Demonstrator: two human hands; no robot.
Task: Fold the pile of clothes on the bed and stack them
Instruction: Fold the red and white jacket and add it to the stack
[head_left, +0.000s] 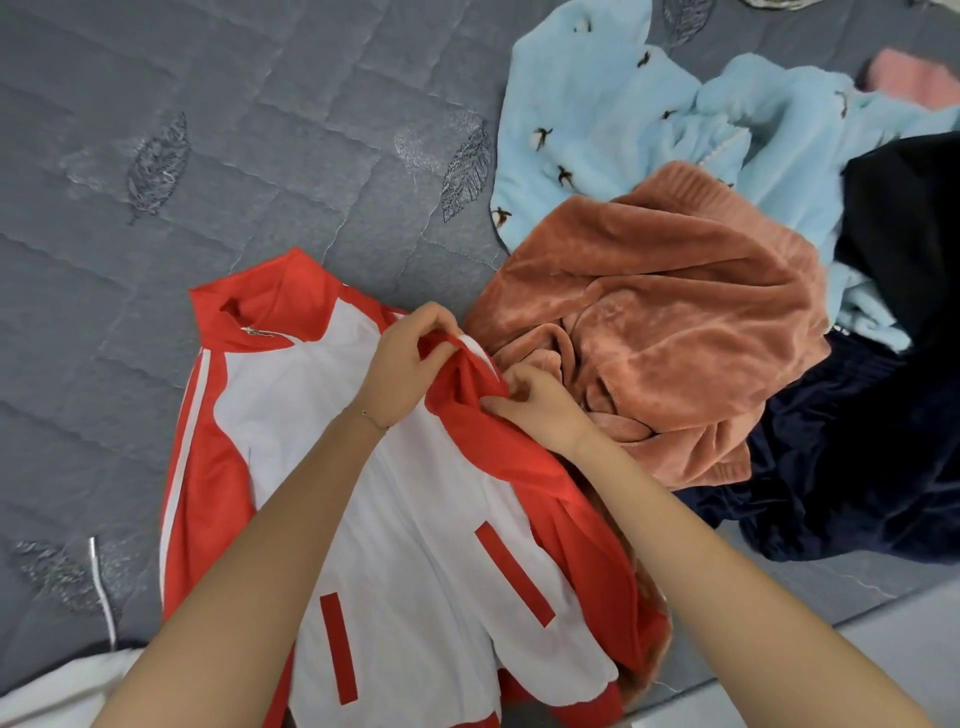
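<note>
Left hand (410, 364) and right hand (540, 408) pinch the red sleeve (467, 402) on the jacket (441, 519), right edge (left's nearer its white front), so it probably folds inward.

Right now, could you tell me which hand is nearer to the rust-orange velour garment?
Right. The right hand is just beside the rust-orange velour garment; the left hand is farther off, over the red-and-white jacket.
</note>
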